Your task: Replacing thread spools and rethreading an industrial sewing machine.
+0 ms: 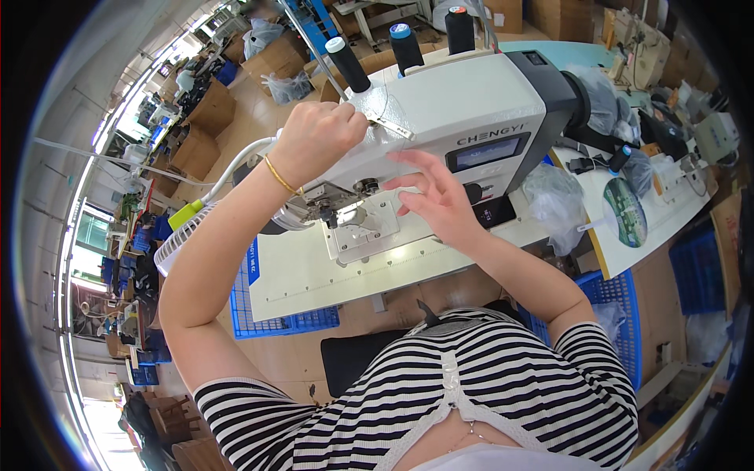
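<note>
A white sewing machine stands in front of me, with a small screen on its body. My left hand is closed at the upper left of the machine head, beside a small metal thread guide plate. Whatever its fingers pinch is hidden. Lower down, my right hand has its fingers apart at the machine's front, the index fingertip close to the casing. Nothing shows in it. Below both hands are the needle area and the metal needle plate.
Black thread cones stand behind the machine. A small fan is left of the white table. Blue baskets sit under it. To the right, a side table bears plastic bags and a round, green patterned fan.
</note>
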`<state>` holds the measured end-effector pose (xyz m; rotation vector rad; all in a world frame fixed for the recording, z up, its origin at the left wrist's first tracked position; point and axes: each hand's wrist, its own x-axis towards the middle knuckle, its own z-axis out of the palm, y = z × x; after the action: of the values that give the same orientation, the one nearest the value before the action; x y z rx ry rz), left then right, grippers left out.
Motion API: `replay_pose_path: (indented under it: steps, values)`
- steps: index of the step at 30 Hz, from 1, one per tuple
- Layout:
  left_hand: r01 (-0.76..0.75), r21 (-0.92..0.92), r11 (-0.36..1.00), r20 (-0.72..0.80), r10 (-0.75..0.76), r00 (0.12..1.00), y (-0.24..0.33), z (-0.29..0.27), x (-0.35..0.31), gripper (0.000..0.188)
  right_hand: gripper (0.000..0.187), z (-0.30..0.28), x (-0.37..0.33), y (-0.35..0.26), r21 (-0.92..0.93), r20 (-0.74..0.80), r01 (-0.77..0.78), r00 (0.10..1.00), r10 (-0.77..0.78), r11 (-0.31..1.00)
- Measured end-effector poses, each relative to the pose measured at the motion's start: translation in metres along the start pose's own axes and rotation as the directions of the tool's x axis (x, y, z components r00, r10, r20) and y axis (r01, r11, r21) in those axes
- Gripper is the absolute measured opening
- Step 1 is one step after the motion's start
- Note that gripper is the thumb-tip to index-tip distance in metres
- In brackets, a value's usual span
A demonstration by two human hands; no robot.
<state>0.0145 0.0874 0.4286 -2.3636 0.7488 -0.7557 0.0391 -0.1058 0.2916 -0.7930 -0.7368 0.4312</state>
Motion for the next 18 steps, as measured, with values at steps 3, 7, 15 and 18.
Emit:
replay_pose_path:
  steps: [3,7,15,18]
  values:
    - [0.004,0.011,1.0,0.007,-0.004,1.0,0.001,-0.002,0.001,0.014,0.038,-0.002,0.002,0.008,0.114,-0.003,-0.06,0.998,0.061,0.992]
    - [0.01,0.011,1.0,0.009,-0.01,1.0,-0.001,-0.001,-0.001,0.014,0.022,-0.012,-0.004,-0.002,-0.406,-0.023,-0.049,0.999,0.044,0.913]
    - [0.007,0.014,1.0,0.014,-0.008,1.0,-0.001,0.0,0.0,0.014,0.025,-0.053,-0.056,0.043,-0.768,0.438,0.338,0.897,0.061,0.544]
    - [0.007,0.024,1.0,0.004,-0.007,1.0,0.002,-0.002,-0.003,0.014,0.021,-0.06,-0.078,0.055,-0.812,0.492,0.401,0.861,0.129,0.424]
